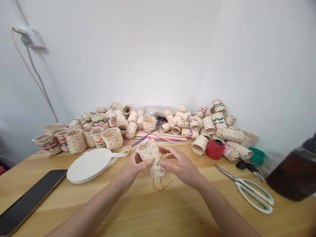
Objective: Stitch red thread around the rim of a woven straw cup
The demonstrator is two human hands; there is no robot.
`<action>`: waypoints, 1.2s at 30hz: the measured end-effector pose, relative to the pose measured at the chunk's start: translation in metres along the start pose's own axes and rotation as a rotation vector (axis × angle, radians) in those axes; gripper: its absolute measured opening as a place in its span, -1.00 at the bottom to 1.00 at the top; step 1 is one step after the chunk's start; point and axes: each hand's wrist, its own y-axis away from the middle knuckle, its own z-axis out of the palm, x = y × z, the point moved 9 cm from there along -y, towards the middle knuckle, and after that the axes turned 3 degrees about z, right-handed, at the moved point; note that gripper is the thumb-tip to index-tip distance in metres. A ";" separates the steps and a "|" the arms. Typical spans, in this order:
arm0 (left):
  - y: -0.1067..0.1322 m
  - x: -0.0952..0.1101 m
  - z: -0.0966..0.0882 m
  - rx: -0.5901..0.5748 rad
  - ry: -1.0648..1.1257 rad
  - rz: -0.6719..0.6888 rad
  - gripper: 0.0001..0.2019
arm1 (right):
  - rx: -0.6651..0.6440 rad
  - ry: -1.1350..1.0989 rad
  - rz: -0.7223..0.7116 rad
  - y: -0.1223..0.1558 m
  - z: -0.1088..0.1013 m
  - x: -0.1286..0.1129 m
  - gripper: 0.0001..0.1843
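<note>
Holding a small woven basket [150, 158]

**Wooden table against a white wall, crowded along its back edge**

The light wooden table [153, 210] carries a heap of small woven baskets [76, 141], some banded in colour, standing or lying on their sides along the back. Just in front of them lie long coloured strips [158, 139]. At the left are a black smartphone [29, 200] and a white coiled strap [90, 164], with a loose red thread [159, 186] toward the middle. To the right sit a red spool [214, 149], a green plastic piece [256, 155], keys [249, 167] and scissors with pale handles [251, 194]. The dark, blurred shape at the right edge is probably a bottle [293, 174].
</note>
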 end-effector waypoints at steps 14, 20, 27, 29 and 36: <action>0.017 -0.024 -0.009 0.064 -0.034 -0.032 -0.34 | 0.348 0.492 -0.236 0.026 0.016 -0.013 -0.84; 0.020 -0.025 -0.009 0.093 -0.033 -0.034 -0.26 | 0.374 0.637 -0.297 0.031 0.020 -0.018 -0.79; 0.024 -0.029 -0.010 0.089 -0.006 -0.033 -0.27 | 0.360 0.624 -0.337 0.034 0.020 -0.020 -0.79; 0.023 -0.033 -0.010 0.048 0.059 -0.037 -0.31 | 0.348 0.518 -0.307 0.032 0.013 -0.013 -0.81; 0.022 -0.024 -0.015 0.093 -0.004 0.075 -0.28 | 0.049 0.356 -0.223 0.019 0.031 0.019 -0.21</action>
